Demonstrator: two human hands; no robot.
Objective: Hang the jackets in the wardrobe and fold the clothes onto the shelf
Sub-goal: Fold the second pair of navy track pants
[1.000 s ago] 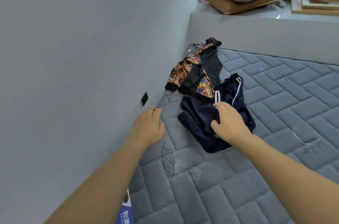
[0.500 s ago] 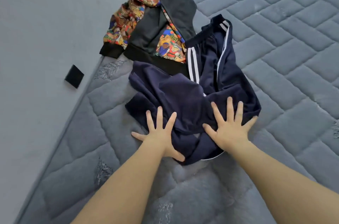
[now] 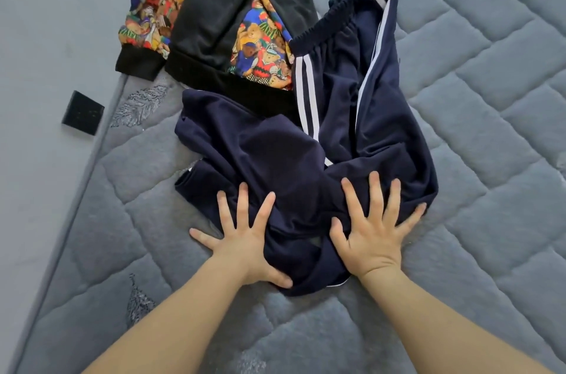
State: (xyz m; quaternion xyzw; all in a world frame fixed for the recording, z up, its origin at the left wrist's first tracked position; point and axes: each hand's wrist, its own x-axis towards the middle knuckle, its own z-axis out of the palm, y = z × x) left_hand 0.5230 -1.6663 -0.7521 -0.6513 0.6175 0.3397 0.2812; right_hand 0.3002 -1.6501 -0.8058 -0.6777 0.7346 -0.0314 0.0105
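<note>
Little of the task looks done. The navy track pants [image 3: 337, 134] lie crumpled and unfolded on the grey quilted mattress [image 3: 490, 97], their elastic waistband at the far end from the person and the legs bunched in a heap at the near end. The left hand [image 3: 245, 242] and the right hand [image 3: 372, 229] both rest flat on that near heap with fingers spread straight, pressing the cloth and gripping nothing. Just beyond the pants, touching and partly overlapped by them, lies the patterned black jacket [image 3: 214, 21], not yet hung. Neither wardrobe nor shelf is in view. By this showing, folding has barely begun; stowing and hanging remain.
</note>
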